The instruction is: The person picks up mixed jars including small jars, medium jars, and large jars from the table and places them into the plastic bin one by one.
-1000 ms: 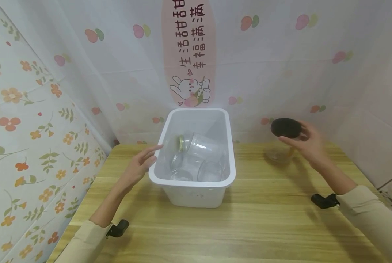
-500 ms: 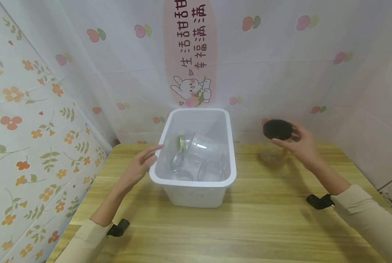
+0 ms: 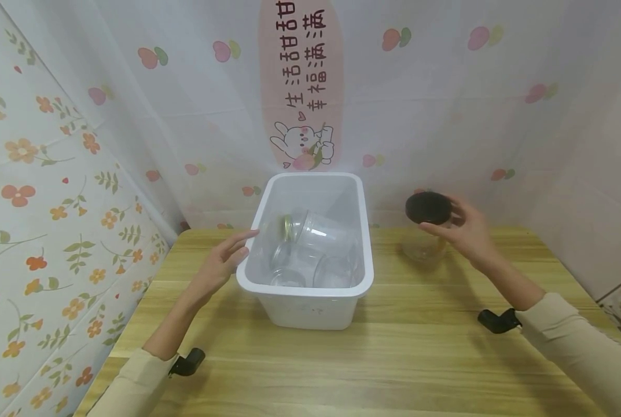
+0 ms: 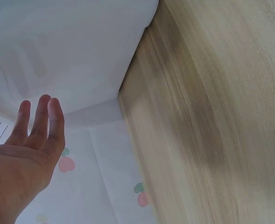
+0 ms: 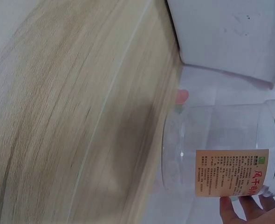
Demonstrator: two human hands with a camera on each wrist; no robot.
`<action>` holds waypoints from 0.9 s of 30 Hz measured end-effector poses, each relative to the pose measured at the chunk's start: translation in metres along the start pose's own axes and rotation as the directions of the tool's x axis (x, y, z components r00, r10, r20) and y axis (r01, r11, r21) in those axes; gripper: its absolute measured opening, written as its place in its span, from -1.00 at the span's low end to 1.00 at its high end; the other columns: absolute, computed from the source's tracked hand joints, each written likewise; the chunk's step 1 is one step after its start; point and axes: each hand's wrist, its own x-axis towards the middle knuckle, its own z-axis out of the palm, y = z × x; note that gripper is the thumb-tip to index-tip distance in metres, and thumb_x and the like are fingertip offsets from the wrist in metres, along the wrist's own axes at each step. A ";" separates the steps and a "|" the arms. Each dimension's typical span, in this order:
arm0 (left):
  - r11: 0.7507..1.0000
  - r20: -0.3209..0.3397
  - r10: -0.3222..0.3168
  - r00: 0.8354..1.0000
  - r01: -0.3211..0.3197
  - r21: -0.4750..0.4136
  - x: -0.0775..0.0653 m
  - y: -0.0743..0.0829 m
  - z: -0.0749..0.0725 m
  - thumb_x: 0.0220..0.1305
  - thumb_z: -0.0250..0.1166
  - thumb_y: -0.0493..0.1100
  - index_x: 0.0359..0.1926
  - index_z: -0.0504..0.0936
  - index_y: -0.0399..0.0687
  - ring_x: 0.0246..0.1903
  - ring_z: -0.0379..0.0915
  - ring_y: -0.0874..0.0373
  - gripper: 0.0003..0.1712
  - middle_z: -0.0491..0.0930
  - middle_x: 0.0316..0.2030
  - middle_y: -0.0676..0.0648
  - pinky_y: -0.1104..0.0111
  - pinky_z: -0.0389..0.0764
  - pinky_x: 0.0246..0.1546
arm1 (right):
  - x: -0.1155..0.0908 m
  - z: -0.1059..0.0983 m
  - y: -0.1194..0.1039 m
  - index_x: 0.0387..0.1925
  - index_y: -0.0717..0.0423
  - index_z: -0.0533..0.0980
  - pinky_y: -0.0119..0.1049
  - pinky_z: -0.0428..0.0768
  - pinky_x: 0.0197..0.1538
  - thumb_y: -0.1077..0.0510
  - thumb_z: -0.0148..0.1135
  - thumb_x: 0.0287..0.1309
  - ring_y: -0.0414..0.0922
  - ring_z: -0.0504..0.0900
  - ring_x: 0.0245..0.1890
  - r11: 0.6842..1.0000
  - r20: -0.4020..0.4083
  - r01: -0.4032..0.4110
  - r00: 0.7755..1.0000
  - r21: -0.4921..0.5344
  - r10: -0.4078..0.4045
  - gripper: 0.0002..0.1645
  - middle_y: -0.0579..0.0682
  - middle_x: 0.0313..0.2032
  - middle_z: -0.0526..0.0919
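My right hand (image 3: 467, 234) grips a clear plastic jar (image 3: 423, 246) near its black lid (image 3: 427, 208), to the right of the white bin (image 3: 305, 291). In the right wrist view, an orange printed label (image 5: 230, 172) shows on the jar wall, with fingertips at its edge. The jar is upright, its base close over the table. My left hand (image 3: 221, 263) lies at the bin's left rim, fingers extended. The left wrist view shows those fingers (image 4: 38, 123) straight beside the bin wall. Inside the bin lie several clear jars (image 3: 323, 231), one with a gold-coloured lid (image 3: 287, 227).
The bin stands on a wooden table (image 3: 393, 359) near its back edge. Behind the table hangs a white curtain (image 3: 445, 116) with fruit prints and a rabbit picture. A flowered cloth (image 3: 55, 220) hangs along the left side.
My right hand has moved left with the jar, bringing it nearer the bin. My left hand stays at the rim.
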 end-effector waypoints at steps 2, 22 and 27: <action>1.000 -0.002 -0.003 1.000 0.003 0.001 0.000 -0.001 0.000 0.59 0.07 -0.07 0.48 0.37 -0.04 0.14 0.49 -0.20 -0.48 0.45 0.30 -0.29 0.22 0.57 -0.02 | 0.000 0.002 -0.001 0.47 0.02 0.32 -0.55 0.46 -0.12 0.15 0.56 0.11 0.16 0.47 0.16 1.000 0.007 0.007 1.000 0.002 -0.007 -0.06 0.11 0.34 0.40; 1.000 -0.004 -0.003 1.000 0.003 -0.004 0.001 0.001 0.001 0.59 0.07 -0.08 0.48 0.35 -0.06 0.13 0.49 -0.20 -0.47 0.45 0.29 -0.30 0.26 0.57 -0.02 | 0.006 0.017 -0.023 0.50 -0.02 0.29 0.19 0.42 0.19 0.11 0.60 0.06 0.26 0.42 0.26 1.000 0.048 0.022 0.999 0.006 -0.022 0.01 0.11 0.36 0.37; 1.000 0.001 -0.001 1.000 0.001 -0.003 0.001 0.001 0.001 0.59 0.06 -0.08 0.48 0.35 -0.06 0.14 0.49 -0.20 -0.47 0.45 0.29 -0.31 0.25 0.56 -0.01 | 0.009 0.023 -0.029 0.47 0.02 0.33 0.21 0.41 0.20 0.14 0.61 0.03 0.24 0.45 0.25 0.999 0.040 0.048 0.998 0.020 -0.049 -0.01 0.12 0.33 0.42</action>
